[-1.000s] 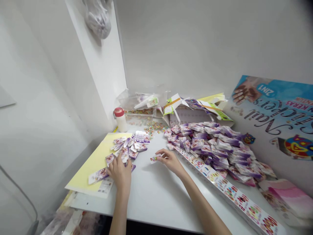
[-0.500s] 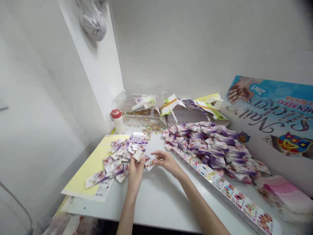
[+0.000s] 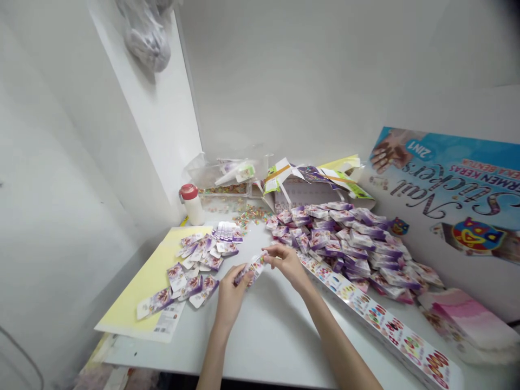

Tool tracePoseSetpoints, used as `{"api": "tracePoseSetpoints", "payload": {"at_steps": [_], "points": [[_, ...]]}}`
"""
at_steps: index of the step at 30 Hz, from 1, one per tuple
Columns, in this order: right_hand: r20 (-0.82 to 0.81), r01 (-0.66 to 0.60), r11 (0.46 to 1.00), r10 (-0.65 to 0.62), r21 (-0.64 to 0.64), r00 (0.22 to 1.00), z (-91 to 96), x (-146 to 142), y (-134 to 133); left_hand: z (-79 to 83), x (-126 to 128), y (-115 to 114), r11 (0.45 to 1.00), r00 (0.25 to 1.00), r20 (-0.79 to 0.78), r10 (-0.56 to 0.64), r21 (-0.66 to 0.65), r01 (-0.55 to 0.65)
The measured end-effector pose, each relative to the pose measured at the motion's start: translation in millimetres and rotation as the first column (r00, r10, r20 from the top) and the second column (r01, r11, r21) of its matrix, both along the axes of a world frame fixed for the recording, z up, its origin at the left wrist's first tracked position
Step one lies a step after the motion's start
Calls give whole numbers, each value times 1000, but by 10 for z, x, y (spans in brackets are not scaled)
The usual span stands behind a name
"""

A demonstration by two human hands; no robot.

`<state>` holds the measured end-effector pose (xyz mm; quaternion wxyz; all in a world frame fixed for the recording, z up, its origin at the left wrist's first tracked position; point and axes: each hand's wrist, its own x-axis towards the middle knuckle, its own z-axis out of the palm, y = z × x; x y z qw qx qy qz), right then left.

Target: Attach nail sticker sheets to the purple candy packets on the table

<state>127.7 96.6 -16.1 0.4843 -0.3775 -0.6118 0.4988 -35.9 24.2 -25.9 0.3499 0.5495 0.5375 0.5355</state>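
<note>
**Work Surface Status: Held Item and Partly Hidden Containers**

The left hand (image 3: 229,299) and right hand (image 3: 287,265) hold one narrow printed strip (image 3: 252,269) between them, above a white table (image 3: 260,338). The fingers of both hands are closed on it, the left at the lower end and the right at the upper end. Those fingers hide both ends, and the print is too small to read.

To the left, printed cards (image 3: 194,276) lie scattered on a pale yellow sheet (image 3: 134,309), with a small stack of purple-and-white strips (image 3: 226,232) just beyond them. To the right, a large heap of purple-and-white packets (image 3: 345,244) lies behind a long sticker sheet (image 3: 365,309), whose near end is cut off by the table edge.

At the rear, a transparent plastic tray (image 3: 223,203) holds small multicoloured pieces (image 3: 224,189). Crumpled transparent plastic (image 3: 207,172) covers its top, so the contents are only partly visible. Similar loose pieces (image 3: 252,215) lie on the table in front of it. A white bottle with a red cap (image 3: 192,204) stands beside the tray. An open cardboard carton (image 3: 303,195) stands behind the heap; its flaps and papers hide the inside, so its contents cannot be determined.
</note>
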Motion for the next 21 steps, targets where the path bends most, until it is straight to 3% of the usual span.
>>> {"api": "tracePoseSetpoints", "payload": {"at_steps": [8,14,16,21], "points": [[101,121,975,-142,186,985,-16,39,26,49,-24,-12,999,999,-20,-39,-37,38],[37,-77,991,73,106,997,-66,-93,-49,42,-1,-16,995,999,22,-29,-91,31],[26,-81,994,79,78,997,-73,-135,-70,30,-2,-11,992,998,58,-9,-122,16],[190,-91,969,47,228,981,23,-107,-108,18,13,0,995,994,110,-5,-100,16]]}}
